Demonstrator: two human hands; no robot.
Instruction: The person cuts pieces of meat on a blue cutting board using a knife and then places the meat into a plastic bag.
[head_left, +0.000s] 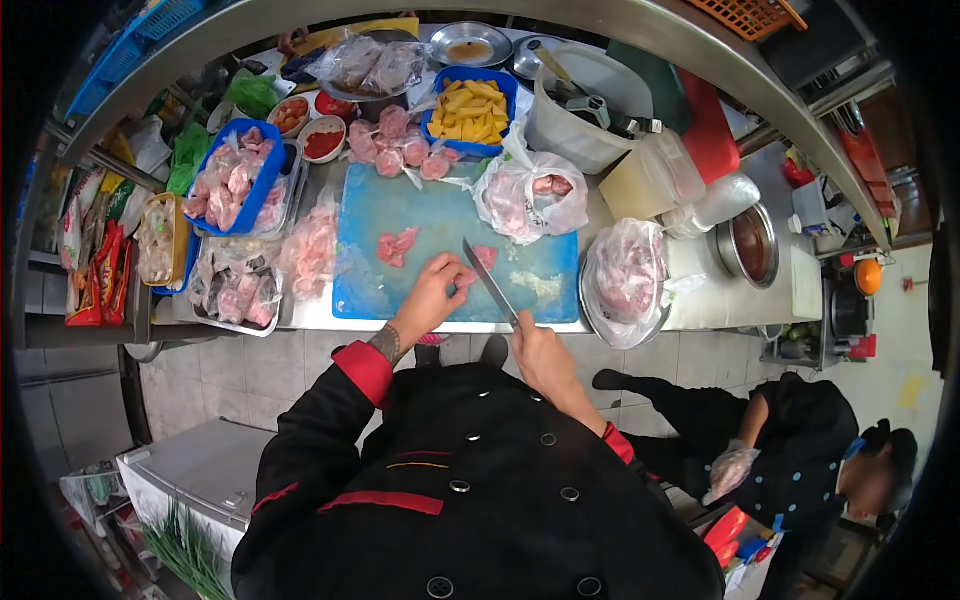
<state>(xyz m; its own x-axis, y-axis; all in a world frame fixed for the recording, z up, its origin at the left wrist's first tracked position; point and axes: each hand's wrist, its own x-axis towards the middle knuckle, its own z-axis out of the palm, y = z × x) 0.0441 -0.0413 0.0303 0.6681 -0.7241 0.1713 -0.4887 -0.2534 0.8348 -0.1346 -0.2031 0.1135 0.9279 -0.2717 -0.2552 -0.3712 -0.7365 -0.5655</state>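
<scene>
My right hand (541, 358) grips a kitchen knife (491, 285), its blade slanting up and left over a blue cutting board (390, 292). Under the fingers of my left hand (435, 294) is a small piece of raw meat (466, 278), held down beside the blade. Another slice of meat (486, 257) lies just across the blade, partly hidden by it. Further left on the board rest a few raw meat pieces (396, 247). Pale minced bits (536, 285) are spread at the board's right. An open plastic bag of meat (531, 195) sits on its upper right corner.
Bagged meat (626, 274) in a metal bowl stands right of the board. Left are bagged meat and a blue tray (279, 161) of meat. Behind are a blue container (512, 82) of yellow strips and a white bucket (637, 82). A gloved co-worker (795, 442) is at the lower right.
</scene>
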